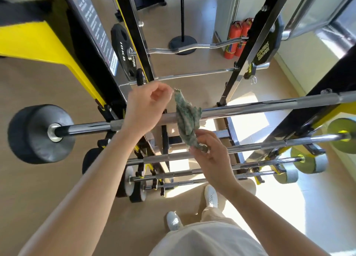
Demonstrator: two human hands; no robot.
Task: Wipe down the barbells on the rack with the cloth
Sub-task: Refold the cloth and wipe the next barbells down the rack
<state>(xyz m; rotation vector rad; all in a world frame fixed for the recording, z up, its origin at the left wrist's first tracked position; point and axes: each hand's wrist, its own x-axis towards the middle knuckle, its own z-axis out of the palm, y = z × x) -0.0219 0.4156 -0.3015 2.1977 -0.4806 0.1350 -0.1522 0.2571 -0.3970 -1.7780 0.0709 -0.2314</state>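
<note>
top barbell (250,107): chrome bar running L to R across the rack, sitting on the top level
end weight (40,134): fat black one on the bar's far L end
10kg plate (123,51): black, stored up against the rack's L upright, further back
left hand (146,107): over the top barbell just L of the cloth, fingers curled in, tips pinching the cloth's upper corner
cloth (187,120): green, bunched up, slung over the top barbell approx mid-bar; one end sticks up past the bar, the other hangs on the near side
right hand (210,153): below the bar, thumb + fingers pinching the cloth's lower end
fire extinguishers (238,38): two red ones on the floor behind the rack
lower barbells (250,147): several more racked under the top one
rack (296,120): black + yellow frame
yellow-faced weights (308,162): on the R ends of the lower bars
</note>
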